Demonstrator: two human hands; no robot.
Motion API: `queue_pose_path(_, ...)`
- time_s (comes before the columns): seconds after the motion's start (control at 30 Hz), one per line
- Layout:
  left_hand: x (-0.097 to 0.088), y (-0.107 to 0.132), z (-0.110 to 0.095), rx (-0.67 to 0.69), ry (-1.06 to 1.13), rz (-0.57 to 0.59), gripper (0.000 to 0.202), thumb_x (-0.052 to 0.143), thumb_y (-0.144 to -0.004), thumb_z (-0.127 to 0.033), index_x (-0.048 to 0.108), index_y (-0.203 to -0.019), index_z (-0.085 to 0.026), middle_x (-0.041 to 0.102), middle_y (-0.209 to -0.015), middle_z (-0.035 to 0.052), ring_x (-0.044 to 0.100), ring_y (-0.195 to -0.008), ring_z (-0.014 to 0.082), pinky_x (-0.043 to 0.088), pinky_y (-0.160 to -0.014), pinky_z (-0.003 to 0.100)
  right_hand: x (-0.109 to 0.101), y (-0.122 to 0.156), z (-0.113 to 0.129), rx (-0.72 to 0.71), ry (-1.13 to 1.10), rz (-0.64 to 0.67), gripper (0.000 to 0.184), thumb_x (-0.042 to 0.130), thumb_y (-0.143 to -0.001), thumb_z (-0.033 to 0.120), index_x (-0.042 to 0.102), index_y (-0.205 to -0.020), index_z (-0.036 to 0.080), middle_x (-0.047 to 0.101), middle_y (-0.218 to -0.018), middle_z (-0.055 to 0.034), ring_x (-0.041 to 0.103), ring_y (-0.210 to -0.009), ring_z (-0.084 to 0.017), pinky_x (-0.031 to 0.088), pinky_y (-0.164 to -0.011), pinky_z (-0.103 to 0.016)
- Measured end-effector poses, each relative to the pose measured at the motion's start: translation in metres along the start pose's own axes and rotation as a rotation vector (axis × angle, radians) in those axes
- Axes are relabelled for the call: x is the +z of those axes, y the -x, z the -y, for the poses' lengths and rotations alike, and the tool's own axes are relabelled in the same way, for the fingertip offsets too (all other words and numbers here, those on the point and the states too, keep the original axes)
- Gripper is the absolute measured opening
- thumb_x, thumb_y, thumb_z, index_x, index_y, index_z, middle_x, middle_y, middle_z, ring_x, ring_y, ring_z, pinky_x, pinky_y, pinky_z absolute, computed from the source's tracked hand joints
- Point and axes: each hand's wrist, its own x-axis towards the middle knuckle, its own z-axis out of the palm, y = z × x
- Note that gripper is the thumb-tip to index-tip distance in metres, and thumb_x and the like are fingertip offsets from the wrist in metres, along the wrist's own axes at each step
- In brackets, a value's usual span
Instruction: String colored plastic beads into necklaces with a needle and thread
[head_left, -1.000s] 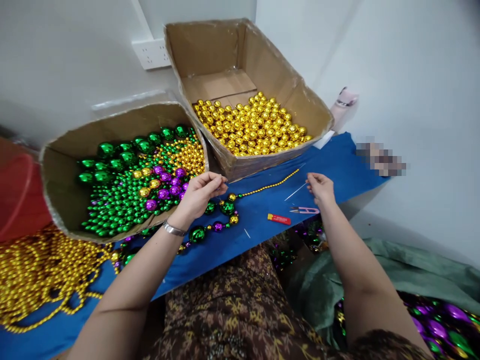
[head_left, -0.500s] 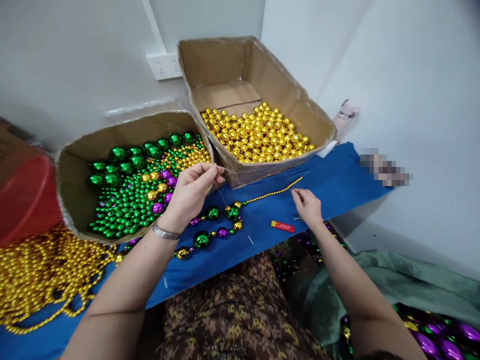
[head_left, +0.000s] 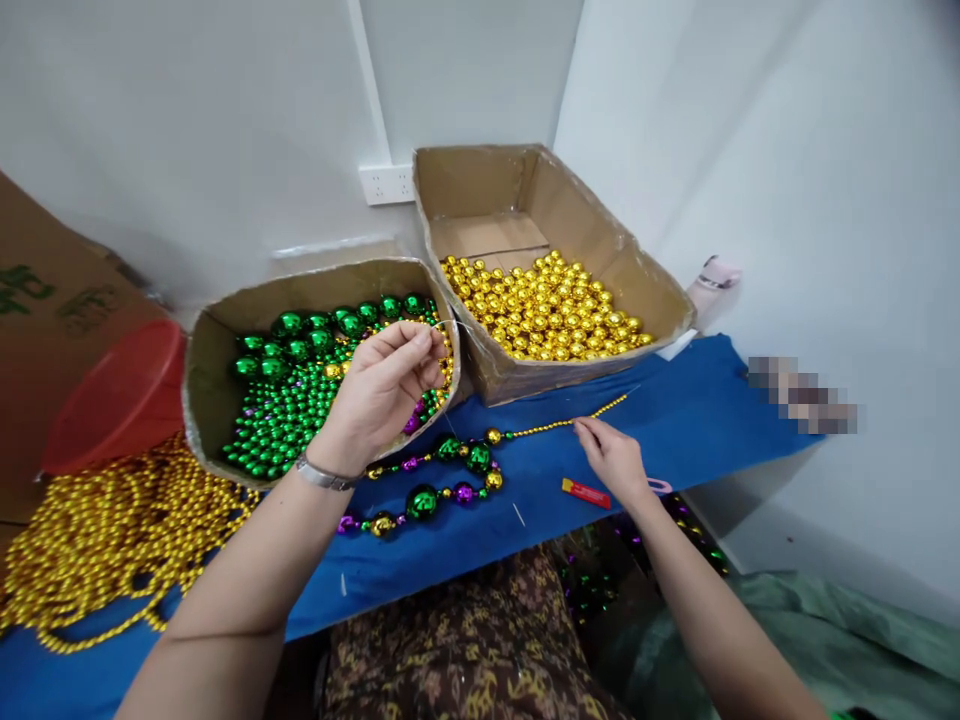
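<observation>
My left hand (head_left: 390,385) is raised in front of the green bead box, closed in a pinch on a thin thread (head_left: 459,325) that curves out from the fingertips. On the blue cloth below lies a bead necklace (head_left: 424,502) of green, purple and gold balls, partly hidden by my left wrist. A strand of small gold beads (head_left: 544,429) runs from its right side. My right hand (head_left: 613,458) has thumb and forefinger together on this strand. Near that hand lie a small red stick with a yellow end (head_left: 586,493) and a pink loop (head_left: 660,486).
A cardboard box of green, gold and purple beads (head_left: 289,415) stands beside a larger box of gold balls (head_left: 551,310). Gold bead strands (head_left: 112,540) are heaped at left by a red basin (head_left: 116,400). The blue cloth (head_left: 465,560) covers the table; a pink bottle (head_left: 714,285) stands behind.
The view has shifted, so the boxes appear lower and further right. My right hand has moved left along the gold strand, onto its beads. My left hand still pinches the thread.
</observation>
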Motion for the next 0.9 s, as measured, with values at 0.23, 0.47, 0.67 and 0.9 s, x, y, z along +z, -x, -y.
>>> queue_pose_path(0.23, -0.014, 0.017, 0.013, -0.052, 0.031, -0.119, 0.016, 0.078, -0.068, -0.024, 0.067, -0.071, -0.012, 0.049, -0.057, -0.0041, 0.027, -0.043, 0.0006, 0.025, -0.040, 0.015, -0.028, -0.004, 0.083, -0.401, -0.356, 0.119, 0.049, 0.036, -0.097, 0.017, 0.038, -0.145, 0.023, 0.059, -0.133, -0.0070, 0.058, -0.120, -0.017, 0.048, -0.104, -0.036)
queue_pose_path(0.47, -0.029, 0.051, 0.050, -0.184, 0.064, -0.253, 0.019, 0.079, -0.067, -0.027, 0.070, -0.074, -0.012, 0.035, -0.046, -0.0088, 0.020, -0.040, 0.0007, 0.016, -0.038, 0.015, -0.037, 0.000, 0.148, -0.357, -0.558, 0.029, 0.030, 0.051, -0.093, 0.017, 0.062, -0.119, 0.025, 0.073, -0.105, -0.0026, 0.071, -0.093, -0.015, 0.059, -0.084, -0.028)
queue_pose_path(0.67, -0.032, 0.070, 0.066, -0.139, 0.020, -0.333, 0.021, 0.079, -0.068, -0.030, 0.072, -0.078, -0.012, 0.042, -0.049, -0.0067, 0.025, -0.041, 0.0005, 0.018, -0.038, 0.016, -0.033, 0.002, 0.174, -0.317, -0.532, 0.033, 0.039, 0.052, -0.094, 0.018, 0.052, -0.132, 0.022, 0.075, -0.096, -0.0027, 0.072, -0.082, -0.014, 0.059, -0.081, -0.024)
queue_pose_path(0.9, -0.036, 0.076, 0.076, -0.033, 0.034, -0.402, 0.017, 0.078, -0.070, -0.029, 0.074, -0.079, -0.015, 0.048, -0.052, -0.0052, 0.028, -0.041, 0.0005, 0.021, -0.038, 0.016, -0.026, 0.006, 0.184, -0.283, -0.541, -0.059, 0.028, 0.054, -0.092, 0.016, 0.062, -0.118, 0.021, 0.071, -0.096, -0.0047, 0.069, -0.082, -0.014, 0.058, -0.078, -0.026)
